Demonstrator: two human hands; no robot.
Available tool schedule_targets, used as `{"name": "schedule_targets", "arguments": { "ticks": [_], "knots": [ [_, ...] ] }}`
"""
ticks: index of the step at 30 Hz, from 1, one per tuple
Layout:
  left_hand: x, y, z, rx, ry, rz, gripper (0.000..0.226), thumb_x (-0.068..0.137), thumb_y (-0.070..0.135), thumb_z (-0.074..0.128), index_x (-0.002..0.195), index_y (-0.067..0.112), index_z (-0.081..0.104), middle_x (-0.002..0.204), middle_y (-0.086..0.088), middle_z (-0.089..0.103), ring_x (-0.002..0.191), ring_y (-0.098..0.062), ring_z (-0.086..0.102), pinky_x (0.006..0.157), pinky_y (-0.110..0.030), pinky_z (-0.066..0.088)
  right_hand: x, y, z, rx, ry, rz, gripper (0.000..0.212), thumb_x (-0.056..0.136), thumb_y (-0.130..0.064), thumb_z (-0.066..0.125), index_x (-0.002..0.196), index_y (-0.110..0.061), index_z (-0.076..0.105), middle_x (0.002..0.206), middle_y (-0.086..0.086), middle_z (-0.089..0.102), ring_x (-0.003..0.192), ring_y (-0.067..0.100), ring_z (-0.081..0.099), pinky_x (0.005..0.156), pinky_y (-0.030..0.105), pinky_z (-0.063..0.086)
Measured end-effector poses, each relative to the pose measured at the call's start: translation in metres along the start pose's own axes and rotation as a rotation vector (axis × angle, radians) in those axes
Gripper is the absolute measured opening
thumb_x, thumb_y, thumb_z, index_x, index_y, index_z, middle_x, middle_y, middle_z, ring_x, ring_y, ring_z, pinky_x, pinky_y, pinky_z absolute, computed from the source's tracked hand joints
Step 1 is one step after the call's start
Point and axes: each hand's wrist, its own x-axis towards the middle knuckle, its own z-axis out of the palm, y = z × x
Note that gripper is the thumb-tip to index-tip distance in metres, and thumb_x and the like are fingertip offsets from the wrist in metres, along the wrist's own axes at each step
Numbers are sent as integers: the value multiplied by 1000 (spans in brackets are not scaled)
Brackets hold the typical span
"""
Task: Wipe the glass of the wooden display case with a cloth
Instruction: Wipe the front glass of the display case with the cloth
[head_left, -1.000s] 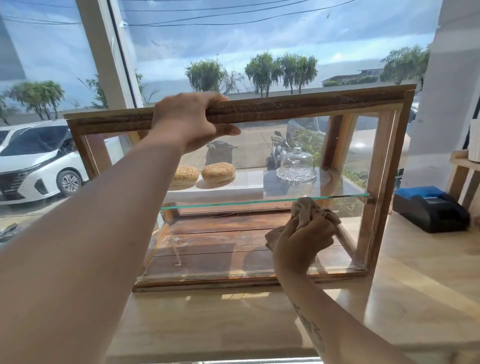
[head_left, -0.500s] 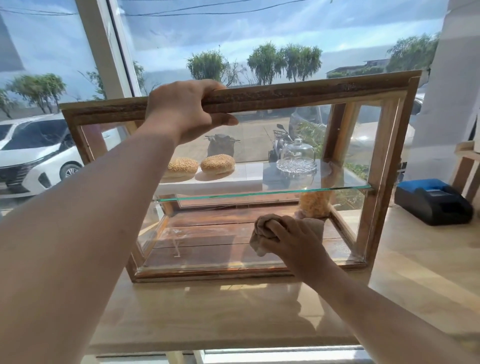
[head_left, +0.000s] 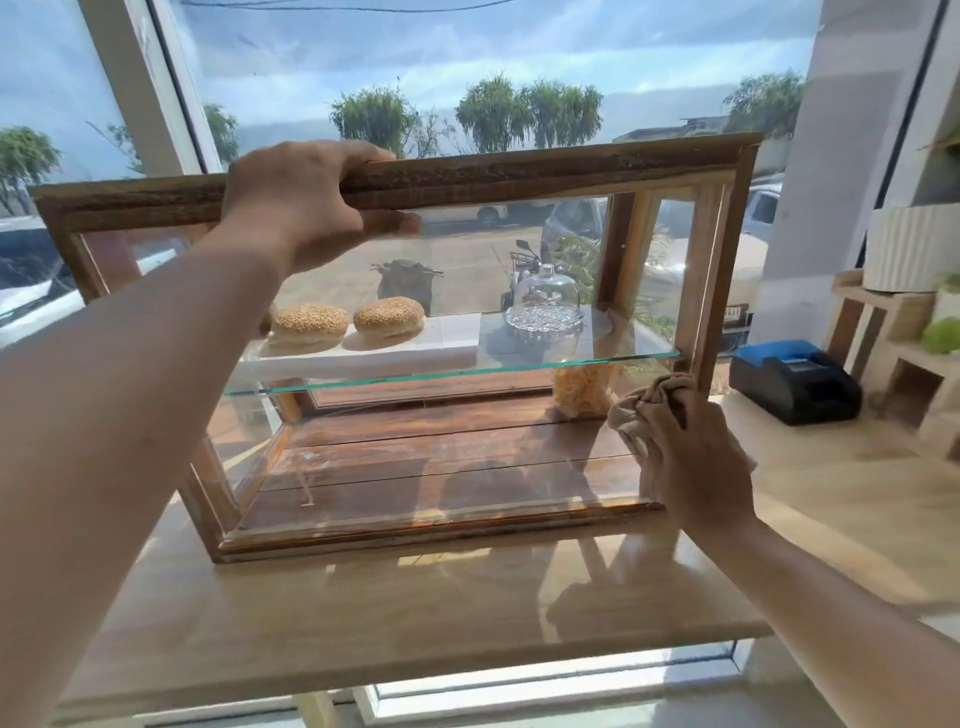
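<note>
The wooden display case (head_left: 545, 174) stands on a pale counter in front of a big window. My left hand (head_left: 306, 202) grips its top wooden rail, fingers over the far side and thumb on the front glass. My right hand (head_left: 696, 462) holds a bunched beige cloth (head_left: 641, 400) and presses it against the front glass at the lower right, beside the right wooden post. Inside, a glass shelf (head_left: 457, 371) carries two seeded buns (head_left: 387, 317) and a small glass dome (head_left: 545, 301).
A black and blue receipt printer (head_left: 789, 379) sits on the counter (head_left: 415, 613) right of the case. Wooden steps with a white ribbed pot (head_left: 909, 249) stand at the far right. The counter's front edge runs below the case.
My right hand has carried the cloth from the lower middle of the glass rightwards and up to the right post. My left hand has kept its grip on the top rail.
</note>
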Motion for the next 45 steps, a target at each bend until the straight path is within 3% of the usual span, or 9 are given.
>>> {"name": "schedule_targets", "arguments": {
  "ticks": [7, 10, 16, 22, 30, 31, 33, 38, 45],
  "knots": [
    [2, -2, 3, -16, 11, 5, 84, 59, 96, 42, 130, 51, 46, 117, 5, 67, 106, -31, 60, 88, -44, 49, -18, -71, 43, 429, 215, 745, 25, 93, -16, 58, 113, -7, 47, 119, 22, 47, 105, 38, 55, 82, 47, 55],
    [2, -2, 3, -5, 17, 4, 81, 62, 93, 46, 130, 51, 47, 119, 4, 66, 109, -31, 59, 89, -44, 47, -21, -104, 54, 537, 230, 842, 26, 92, -13, 57, 111, -14, 38, 119, 24, 43, 104, 42, 54, 79, 52, 56],
    [1, 2, 1, -21, 12, 3, 79, 62, 90, 47, 129, 48, 50, 117, 6, 66, 109, -29, 58, 89, -41, 43, -29, -154, 60, 556, 184, 570, 24, 91, -13, 55, 108, -13, 38, 118, 26, 43, 110, 42, 48, 92, 45, 45],
    [1, 1, 1, -32, 2, 1, 79, 63, 90, 47, 129, 48, 50, 118, 8, 66, 109, -27, 58, 91, -41, 45, -39, -180, 63, 350, -74, 9, 44, 69, -18, 79, 101, -25, 50, 107, 10, 47, 93, 28, 53, 50, 36, 55],
    [-1, 2, -1, -18, 6, 12, 72, 69, 84, 52, 130, 47, 50, 117, 6, 66, 108, -28, 58, 83, -37, 41, -37, -99, 58, 100, -68, -591, 17, 78, -33, 66, 88, -30, 53, 97, 0, 54, 85, 24, 50, 56, 35, 48],
    [0, 2, -1, -18, 6, 10, 72, 68, 85, 52, 130, 48, 50, 117, 6, 66, 109, -28, 58, 84, -37, 41, -36, -84, 54, 91, -59, -599, 1, 87, -31, 57, 87, -30, 57, 96, 0, 56, 84, 23, 50, 55, 34, 47],
    [0, 1, 0, -20, 3, 1, 74, 66, 88, 51, 129, 50, 49, 117, 7, 66, 108, -28, 59, 88, -40, 43, -35, -54, 43, 36, -14, -590, 24, 100, -24, 40, 90, -29, 61, 96, 3, 63, 83, 24, 56, 55, 34, 49],
    [3, -1, 2, -5, -5, -2, 82, 61, 96, 44, 130, 52, 46, 115, 6, 67, 104, -29, 61, 88, -42, 49, -50, 17, 32, -164, -221, -415, 36, 70, -13, 72, 100, -26, 58, 110, 11, 59, 93, 34, 58, 59, 43, 56],
    [2, -1, 2, -3, -1, 9, 79, 63, 93, 46, 130, 51, 48, 114, 5, 67, 104, -29, 60, 86, -40, 48, -74, 7, 25, -21, -282, 77, 28, 82, -30, 72, 108, -25, 63, 111, 1, 62, 92, 23, 62, 58, 43, 56]
  ]
}}
